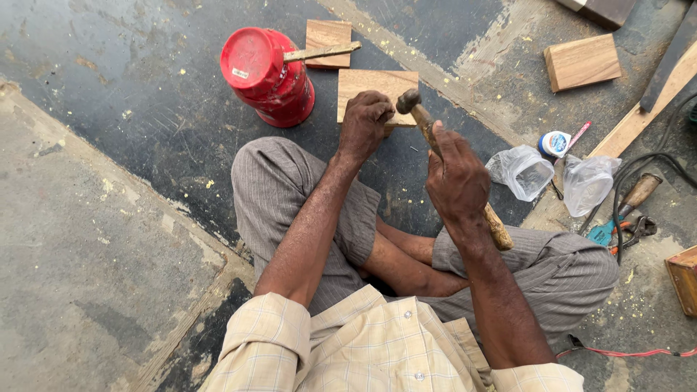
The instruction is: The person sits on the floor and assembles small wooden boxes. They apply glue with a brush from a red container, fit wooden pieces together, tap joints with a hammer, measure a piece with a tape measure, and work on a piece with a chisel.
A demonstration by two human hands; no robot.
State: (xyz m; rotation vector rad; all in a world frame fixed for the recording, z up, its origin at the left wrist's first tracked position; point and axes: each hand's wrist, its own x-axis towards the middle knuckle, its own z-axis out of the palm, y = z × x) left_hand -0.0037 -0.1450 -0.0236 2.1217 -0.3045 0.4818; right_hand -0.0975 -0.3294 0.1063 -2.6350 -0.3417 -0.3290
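Nearest, a checked shirt cuff and grey striped trousers [290, 196] on crossed legs, seated on the stained concrete floor [94, 239]. Above the knees, right hand [457, 181] closed tight around the wooden handle of a hammer [435, 141], gripped about mid-length, butt end sticking out behind the wrist, metal head raised just beside the other hand. Head-heavy, stiff, likely well balanced only when held nearer the butt; worn handle probably smooth, so a firm wrap needed. Left hand [363, 123] curled down with fingertips pinched on the near edge of a wooden block [377, 91] lying flat on the floor; whether a nail sits between the fingers cannot be told. Block rigid, light, apt to slide on the smooth floor unless pressed down; best pinned at an edge, clear of the hammer's path. Just left, an upturned red container [267, 76] with a thin stick across it, touching a smaller wood piece [328, 43]. To the right, two clear plastic bags [555, 174], a small white jar [555, 143], pliers [624, 229], a black cable. Farthest, another wood block [582, 63].
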